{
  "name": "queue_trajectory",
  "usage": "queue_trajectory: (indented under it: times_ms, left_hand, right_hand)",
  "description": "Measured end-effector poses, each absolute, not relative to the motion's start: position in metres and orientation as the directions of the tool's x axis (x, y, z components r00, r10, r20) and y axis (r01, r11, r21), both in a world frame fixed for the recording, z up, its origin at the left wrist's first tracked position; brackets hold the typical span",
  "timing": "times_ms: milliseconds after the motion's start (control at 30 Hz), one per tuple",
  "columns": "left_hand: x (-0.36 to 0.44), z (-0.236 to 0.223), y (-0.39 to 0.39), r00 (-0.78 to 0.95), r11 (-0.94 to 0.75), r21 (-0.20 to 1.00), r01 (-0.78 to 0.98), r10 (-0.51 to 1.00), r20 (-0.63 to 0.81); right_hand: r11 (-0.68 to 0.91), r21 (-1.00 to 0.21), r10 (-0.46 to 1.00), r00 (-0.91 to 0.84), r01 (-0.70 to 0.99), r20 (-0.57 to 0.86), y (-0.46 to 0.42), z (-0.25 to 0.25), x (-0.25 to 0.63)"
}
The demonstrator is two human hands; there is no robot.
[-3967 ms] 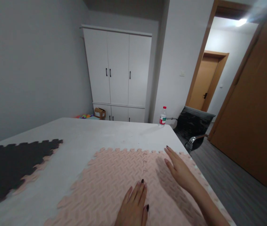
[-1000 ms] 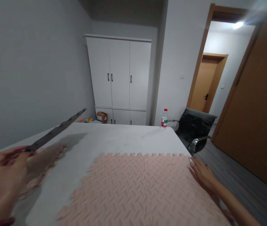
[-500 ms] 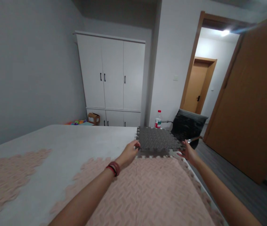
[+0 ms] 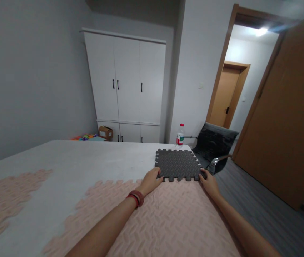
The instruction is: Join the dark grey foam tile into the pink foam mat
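1. From the head view we see both arms stretched out across the white tabletop [image 4: 87,157].
2. Our left hand [image 4: 152,180] pinches the near left corner of the dark grey foam tile [image 4: 177,165], fingers curled on its toothed edge, a red bracelet [image 4: 135,197] at the wrist.
3. Our right hand [image 4: 208,182] grips the near right corner of the same tile, fingers closed on it.
4. The grey tile lies flat near the far right corner of the tabletop, its near edge right against the far edge of the pink foam mat [image 4: 162,214]; whether the teeth interlock, we cannot tell.
5. More pink tiles [image 4: 4,196] sit well apart at the left.
6. A water bottle [image 4: 179,136] stands just beyond the grey tile; a black chair [image 4: 216,142] and a white wardrobe [image 4: 126,82] stand behind.
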State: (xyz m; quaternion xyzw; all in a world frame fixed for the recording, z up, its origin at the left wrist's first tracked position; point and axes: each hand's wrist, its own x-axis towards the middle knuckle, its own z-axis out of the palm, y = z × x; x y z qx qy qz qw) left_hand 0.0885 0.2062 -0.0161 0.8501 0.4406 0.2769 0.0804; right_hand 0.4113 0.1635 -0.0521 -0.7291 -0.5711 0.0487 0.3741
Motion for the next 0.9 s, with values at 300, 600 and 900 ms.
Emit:
queue_trajectory:
  times_ms: [300, 600, 900]
  left_hand:
    - [0.094, -0.02, 0.199, 0.499, -0.599, 0.152, 0.786, 0.761, 0.413]
    - [0.096, -0.026, 0.2, 0.533, -0.594, 0.026, 0.804, 0.738, 0.413]
    - [0.094, -0.022, 0.198, 0.599, -0.647, -0.025, 0.762, 0.69, 0.405]
  right_hand:
    - [-0.21, -0.37, 0.844, 0.359, 0.905, 0.399, 0.156, -0.049, 0.399]
    - [-0.296, -0.211, 0.844, 0.359, 0.931, 0.399, 0.158, -0.051, 0.398]
    - [-0.324, -0.134, 0.866, 0.351, 0.937, 0.357, 0.159, -0.051, 0.397]
